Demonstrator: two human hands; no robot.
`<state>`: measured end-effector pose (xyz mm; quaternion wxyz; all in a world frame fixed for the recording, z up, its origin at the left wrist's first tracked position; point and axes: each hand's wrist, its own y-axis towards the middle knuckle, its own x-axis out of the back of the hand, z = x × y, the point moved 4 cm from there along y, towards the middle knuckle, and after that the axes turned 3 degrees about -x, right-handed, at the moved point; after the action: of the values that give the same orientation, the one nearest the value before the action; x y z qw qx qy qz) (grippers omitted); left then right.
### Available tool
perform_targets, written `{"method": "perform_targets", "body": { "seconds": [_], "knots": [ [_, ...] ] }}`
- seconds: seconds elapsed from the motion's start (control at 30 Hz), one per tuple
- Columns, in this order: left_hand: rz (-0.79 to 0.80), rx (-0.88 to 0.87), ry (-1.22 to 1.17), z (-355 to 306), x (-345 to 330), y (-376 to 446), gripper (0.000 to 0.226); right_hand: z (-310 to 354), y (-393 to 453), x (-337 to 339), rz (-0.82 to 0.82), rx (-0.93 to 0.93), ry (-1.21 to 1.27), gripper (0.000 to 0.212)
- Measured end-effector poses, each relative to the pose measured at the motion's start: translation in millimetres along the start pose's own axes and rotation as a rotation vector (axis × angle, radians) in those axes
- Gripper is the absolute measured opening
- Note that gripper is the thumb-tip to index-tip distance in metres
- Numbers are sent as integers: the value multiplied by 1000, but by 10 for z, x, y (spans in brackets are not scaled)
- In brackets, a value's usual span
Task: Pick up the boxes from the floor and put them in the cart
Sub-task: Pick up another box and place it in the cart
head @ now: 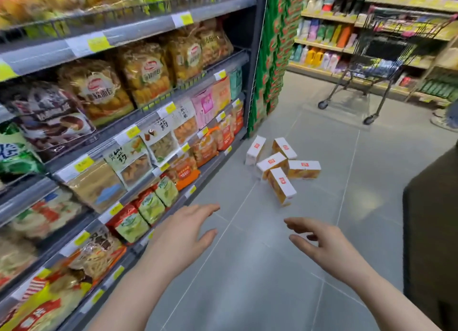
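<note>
On grey floor tiles (247,268) beside snack shelves (124,122) lie boxes (282,168) (both hands spread, holding nothing).

five boxes (282,168), one cart (386,58), two hands (183,231)

Two bare forearms reach forward. The left hand (183,231) is held flat, fingers straight. The right hand (319,241) has loosely spread fingers. Both hold nothing.

Bright, even store light; soft glare on the grey tiled floor (260,268); shelves at the edges bow and blur.
</note>
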<state>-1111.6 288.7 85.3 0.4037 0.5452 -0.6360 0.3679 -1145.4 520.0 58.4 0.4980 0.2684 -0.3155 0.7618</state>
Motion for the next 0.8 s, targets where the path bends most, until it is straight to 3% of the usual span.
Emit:
{"method": "perform_targets", "body": {
  "seconds": [0.27, 0.5, 0.6, 0.8],
  "knots": [
    [19, 90, 20, -219, -457, 1336, 46, -719, 1388, 655, 101, 78, -45, 30],
    [0, 168, -24, -892, -742, 2739, 44, -1633, 2526, 1629, 220, 60, -166, 32],
    [-21, 170, -71, -1087, -881, 3257, 54, -1922, 2959, 1910, 251, 37, -199, 32],
    [-3, 137, 79, -889, -1167, 3987, 35, -2273, 3760, 2050, 301, 9, -244, 33]
  ]
}}
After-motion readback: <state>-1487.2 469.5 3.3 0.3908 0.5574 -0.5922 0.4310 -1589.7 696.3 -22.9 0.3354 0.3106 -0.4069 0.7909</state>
